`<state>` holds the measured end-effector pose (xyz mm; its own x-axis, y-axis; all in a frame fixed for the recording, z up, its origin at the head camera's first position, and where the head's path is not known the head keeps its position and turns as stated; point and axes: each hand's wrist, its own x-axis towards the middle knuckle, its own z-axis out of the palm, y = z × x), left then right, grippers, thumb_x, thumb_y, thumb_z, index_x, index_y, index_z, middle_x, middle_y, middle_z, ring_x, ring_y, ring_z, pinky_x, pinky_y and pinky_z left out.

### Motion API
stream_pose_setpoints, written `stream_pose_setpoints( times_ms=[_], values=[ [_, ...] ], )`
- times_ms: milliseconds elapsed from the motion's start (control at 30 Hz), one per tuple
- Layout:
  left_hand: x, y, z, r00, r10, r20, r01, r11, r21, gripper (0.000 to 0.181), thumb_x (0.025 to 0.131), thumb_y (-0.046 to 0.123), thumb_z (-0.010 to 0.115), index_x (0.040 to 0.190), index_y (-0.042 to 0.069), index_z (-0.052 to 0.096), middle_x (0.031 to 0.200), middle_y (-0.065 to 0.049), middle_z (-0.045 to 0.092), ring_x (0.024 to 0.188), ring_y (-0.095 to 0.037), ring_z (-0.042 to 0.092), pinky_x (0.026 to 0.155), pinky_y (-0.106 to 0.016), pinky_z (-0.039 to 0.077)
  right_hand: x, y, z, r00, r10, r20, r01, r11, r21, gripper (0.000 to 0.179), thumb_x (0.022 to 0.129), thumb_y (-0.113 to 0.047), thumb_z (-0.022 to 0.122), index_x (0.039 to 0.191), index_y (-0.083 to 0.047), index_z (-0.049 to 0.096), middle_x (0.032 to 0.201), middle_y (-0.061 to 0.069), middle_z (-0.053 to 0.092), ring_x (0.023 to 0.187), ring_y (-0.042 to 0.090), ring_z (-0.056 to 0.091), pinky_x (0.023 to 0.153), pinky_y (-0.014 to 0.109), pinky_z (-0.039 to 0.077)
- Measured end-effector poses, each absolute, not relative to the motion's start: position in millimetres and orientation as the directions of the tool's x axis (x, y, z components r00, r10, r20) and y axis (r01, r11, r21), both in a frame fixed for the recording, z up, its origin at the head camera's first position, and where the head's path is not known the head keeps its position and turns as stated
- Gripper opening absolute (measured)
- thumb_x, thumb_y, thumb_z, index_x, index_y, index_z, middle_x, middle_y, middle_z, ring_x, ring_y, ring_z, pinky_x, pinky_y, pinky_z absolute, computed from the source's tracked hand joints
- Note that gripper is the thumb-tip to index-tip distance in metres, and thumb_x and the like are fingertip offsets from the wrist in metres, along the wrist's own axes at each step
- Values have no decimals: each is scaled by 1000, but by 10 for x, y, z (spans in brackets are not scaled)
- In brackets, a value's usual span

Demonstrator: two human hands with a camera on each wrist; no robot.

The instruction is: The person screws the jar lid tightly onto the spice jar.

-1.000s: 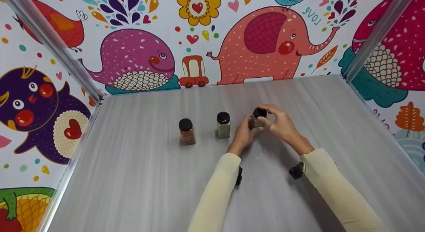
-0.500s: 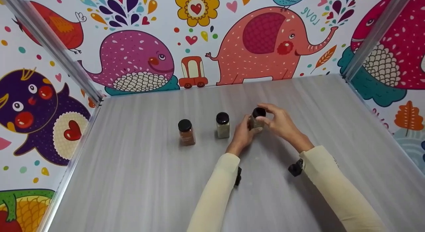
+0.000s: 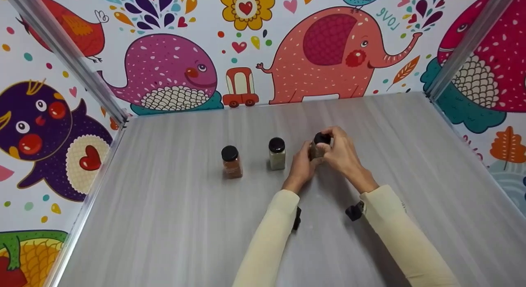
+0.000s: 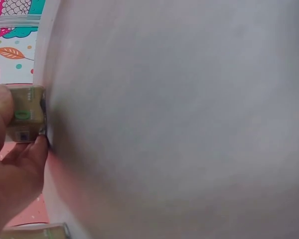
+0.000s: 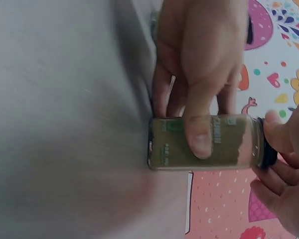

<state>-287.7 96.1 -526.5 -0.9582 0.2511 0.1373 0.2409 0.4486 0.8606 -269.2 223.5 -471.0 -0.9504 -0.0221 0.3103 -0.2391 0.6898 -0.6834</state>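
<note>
My left hand (image 3: 301, 167) grips the body of a cumin spice jar (image 5: 224, 144), a glass jar of brownish powder standing on the table. The thumb lies across its label in the right wrist view. With fingers and thumb, my right hand (image 3: 343, 155) holds the jar's black lid (image 5: 269, 144), which sits on the top. To the left of the left hand stands a second spice jar (image 3: 277, 157) with greenish-beige contents and a black cap. Farther left is a jar of reddish-brown spice (image 3: 233, 165), also black-capped. In the left wrist view the gripped jar (image 4: 27, 112) shows at the left edge.
The grey wood-grain table (image 3: 164, 221) runs under everything. Behind it rises a printed wall (image 3: 246, 44) with cartoon animals. Metal corner posts (image 3: 70, 56) stand at the back left and back right.
The right hand has turned about the lid, its fingers now closer around it and its wrist farther left. The left hand and the jars stay in place, apart from slight camera motion.
</note>
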Motion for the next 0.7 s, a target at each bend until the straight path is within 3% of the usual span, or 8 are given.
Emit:
stream_pose_setpoints(
  times_ms=[167, 333, 533, 633, 700],
  values=[
    [-2875, 971, -5250, -962, 248, 117, 222, 454, 863, 44, 95, 17, 68, 135, 12, 51, 133, -15, 65, 123, -26, 64, 103, -39, 51, -2687, 2204, -4724, -946, 0, 325, -227, 715, -662, 38, 94, -10, 69, 126, 5, 54, 123, 26, 60, 116, 41, 59, 99, 54, 48],
    [-2860, 980, -5257, -964, 247, 104, 208, 445, 871, 49, 94, 22, 69, 138, 9, 50, 135, -15, 64, 125, -27, 62, 105, -40, 50, -2679, 2260, -4693, -956, -30, 292, -217, 744, -632, 59, 94, -14, 70, 144, 5, 45, 136, 26, 58, 127, 41, 56, 107, 55, 45],
    [-2656, 978, -5219, -966, 256, 17, 148, 503, 852, 64, 94, 7, 66, 151, -3, 36, 147, -22, 53, 135, -32, 54, 113, -41, 43, -2631, 2386, -4757, -948, -56, 313, -248, 749, -614, 77, 87, -18, 78, 151, 3, 39, 143, 27, 55, 133, 42, 53, 109, 55, 43],
    [-2409, 858, -5133, -954, 289, -73, 103, 548, 830, 61, 93, 11, 67, 147, -4, 42, 144, -22, 55, 134, -34, 54, 112, -40, 44, -2561, 2497, -4813, -938, -54, 342, -264, 750, -606, 82, 85, -25, 80, 152, 0, 39, 149, 25, 49, 138, 42, 48, 112, 57, 39],
    [-2213, 671, -5084, -923, 366, -116, 114, 551, 827, 52, 94, 15, 66, 141, -3, 51, 136, -21, 62, 126, -34, 60, 105, -41, 50, -2483, 2614, -4823, -935, -41, 353, -262, 750, -607, 81, 87, -29, 79, 152, -2, 40, 152, 24, 46, 141, 42, 44, 114, 59, 36]
  ],
)
